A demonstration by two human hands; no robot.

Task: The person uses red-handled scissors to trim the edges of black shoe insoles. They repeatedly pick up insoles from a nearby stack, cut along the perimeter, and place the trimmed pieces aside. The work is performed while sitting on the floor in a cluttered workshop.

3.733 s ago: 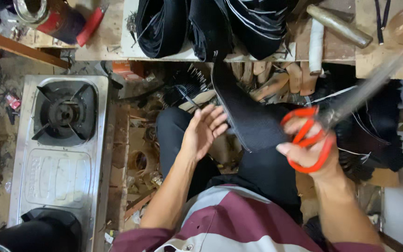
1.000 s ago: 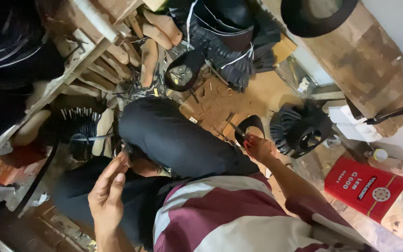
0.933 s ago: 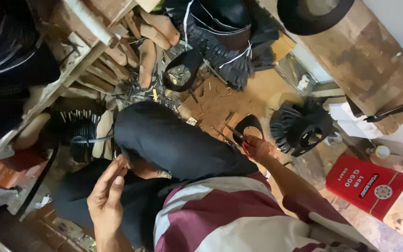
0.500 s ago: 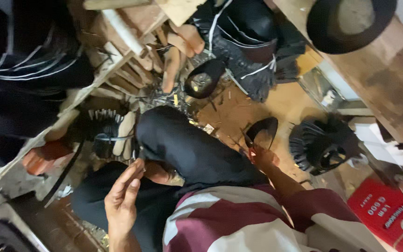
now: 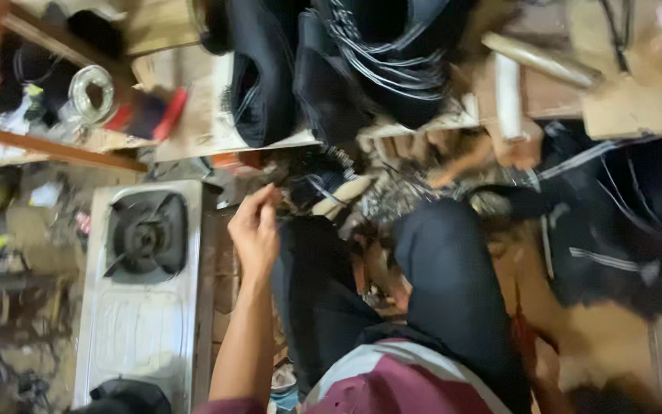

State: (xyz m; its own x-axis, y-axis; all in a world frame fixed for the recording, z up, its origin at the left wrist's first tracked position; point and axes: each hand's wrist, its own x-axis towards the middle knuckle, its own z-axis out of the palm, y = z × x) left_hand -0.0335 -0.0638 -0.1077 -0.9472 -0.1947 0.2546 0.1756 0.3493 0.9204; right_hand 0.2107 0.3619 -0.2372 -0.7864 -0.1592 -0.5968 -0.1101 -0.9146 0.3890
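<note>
My left hand (image 5: 254,230) is raised in front of my left knee, next to the steel gas stove (image 5: 143,291). Its fingers are loosely curled and I see nothing in it. My legs in dark trousers (image 5: 446,284) fill the middle of the view. My right hand (image 5: 534,360) is a blur low beside my right thigh, with a smear of red by it. What it holds is unclear. A pile of black shoe uppers (image 5: 331,69) lies on the wooden bench (image 5: 193,130) ahead of me.
Wooden shoe lasts (image 5: 469,161) are packed under the bench. More black uppers with white stripes (image 5: 622,230) lie on the floor at the right. A white roll (image 5: 507,92) and a wire ring (image 5: 90,92) sit on the bench. Clutter covers the floor at the left.
The view has swung from the floor on my right back to the bench and stove. My left hand has risen. My right hand has come away from the black sole on the floor.
</note>
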